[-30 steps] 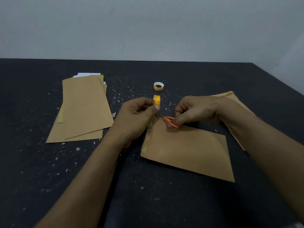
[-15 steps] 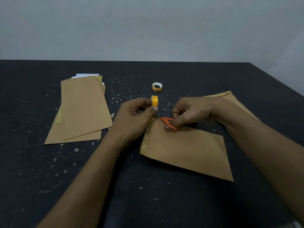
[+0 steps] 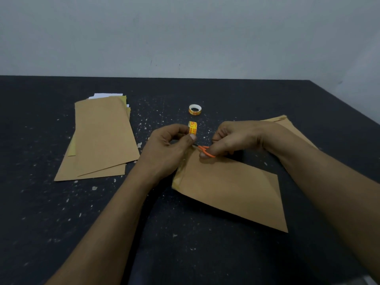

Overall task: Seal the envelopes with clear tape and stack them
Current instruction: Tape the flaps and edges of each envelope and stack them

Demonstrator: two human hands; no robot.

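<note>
A brown envelope [image 3: 230, 188] lies flat in front of me, with glossy clear tape along its left flap edge. My left hand [image 3: 166, 149] holds a small yellow tape roll [image 3: 192, 128] upright just above the envelope's top left corner. My right hand [image 3: 232, 138] grips small orange-handled scissors [image 3: 206, 151], their tips pointing left at the spot under my left thumb. A pile of brown envelopes [image 3: 102, 136] lies at the left, and another pile [image 3: 287, 124] sits behind my right wrist, mostly hidden.
A second small tape roll [image 3: 195, 109] lies flat further back on the dark speckled table [image 3: 61, 223]. White sheets [image 3: 107, 95] stick out behind the left pile. The table's right edge runs diagonally at far right, and a grey wall stands behind.
Both hands stay at the envelope's top left corner with the tape roll and scissors; only slight shifts show.
</note>
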